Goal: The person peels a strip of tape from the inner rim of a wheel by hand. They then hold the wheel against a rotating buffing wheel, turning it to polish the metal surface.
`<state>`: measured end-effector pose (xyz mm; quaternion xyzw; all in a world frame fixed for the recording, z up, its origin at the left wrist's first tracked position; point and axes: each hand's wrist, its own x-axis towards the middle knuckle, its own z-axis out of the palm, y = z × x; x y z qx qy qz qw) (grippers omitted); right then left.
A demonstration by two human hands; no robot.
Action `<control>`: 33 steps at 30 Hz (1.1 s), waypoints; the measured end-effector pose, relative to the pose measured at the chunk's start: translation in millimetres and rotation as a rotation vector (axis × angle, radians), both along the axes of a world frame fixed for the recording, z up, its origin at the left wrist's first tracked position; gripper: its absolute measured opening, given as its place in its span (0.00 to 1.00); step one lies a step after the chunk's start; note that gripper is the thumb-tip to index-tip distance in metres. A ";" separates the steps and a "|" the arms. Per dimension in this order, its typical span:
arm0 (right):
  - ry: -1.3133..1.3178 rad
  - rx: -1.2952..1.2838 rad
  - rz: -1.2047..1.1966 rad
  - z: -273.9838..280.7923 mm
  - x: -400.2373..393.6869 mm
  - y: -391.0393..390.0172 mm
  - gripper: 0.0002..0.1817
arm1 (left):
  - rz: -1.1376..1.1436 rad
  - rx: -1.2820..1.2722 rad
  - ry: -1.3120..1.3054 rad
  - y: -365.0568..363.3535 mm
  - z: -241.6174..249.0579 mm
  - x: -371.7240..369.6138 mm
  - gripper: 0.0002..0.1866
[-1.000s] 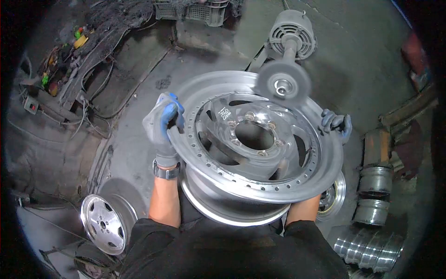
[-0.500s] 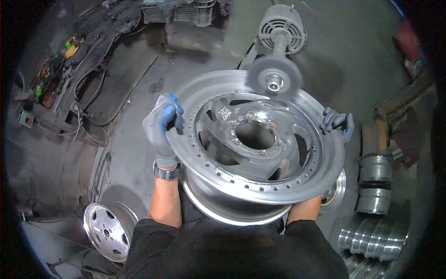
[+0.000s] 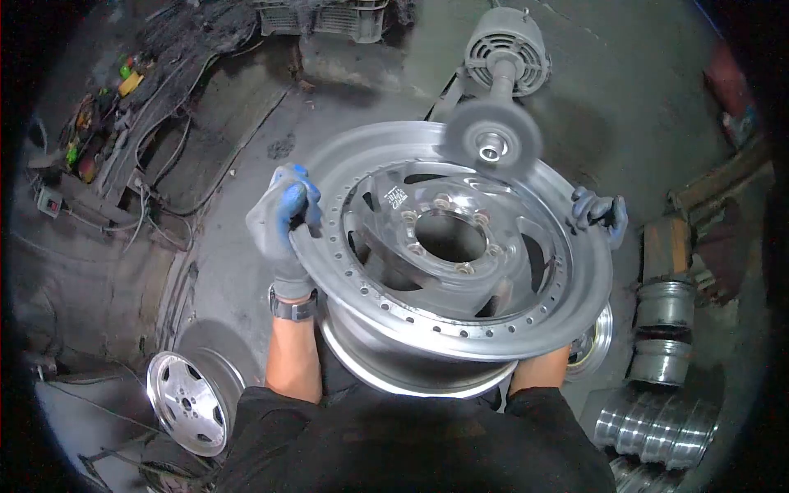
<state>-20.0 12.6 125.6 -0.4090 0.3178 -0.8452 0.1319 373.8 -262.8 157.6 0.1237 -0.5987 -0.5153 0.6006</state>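
Observation:
A large grey wheel rim (image 3: 394, 329) with a ring of small holes fills the middle, its front face tilted up. My left hand (image 3: 283, 209), in a blue and grey glove, grips its left edge, with a watch on the wrist. My right hand (image 3: 598, 215), gloved too, has its fingers curled over the right edge; that forearm passes under the rim. At the rim's far edge is a round buffing wheel (image 3: 526, 135), blurred as if spinning, on the shaft of a motor (image 3: 507, 49). Whether they touch is unclear.
A smaller five-slot rim (image 3: 187, 403) stands on the floor at the lower left. Metal rims (image 3: 664, 361) and a ribbed stack of shiny ones (image 3: 655, 427) lie at the right. Cables and a switch box (image 3: 50, 202) are at the left; a crate (image 3: 349, 20) is at the back.
The view has shifted slightly, so the motor and buffing wheel appear a little further right and lower. Both hands keep their hold on the rim, which has hardly moved.

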 end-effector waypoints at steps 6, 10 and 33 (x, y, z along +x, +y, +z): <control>0.020 0.018 -0.024 0.5 2.2 -0.1 0.31 | -0.021 -0.034 0.052 -10.1 -5.5 -4.0 0.17; -0.006 -0.009 -0.001 -4.9 -4.6 -5.2 0.32 | 0.020 -0.073 0.039 -0.5 -1.7 -1.3 0.17; -0.001 0.032 0.005 -5.3 -4.5 -4.2 0.32 | 0.066 -0.133 -0.057 4.0 3.1 -0.3 0.15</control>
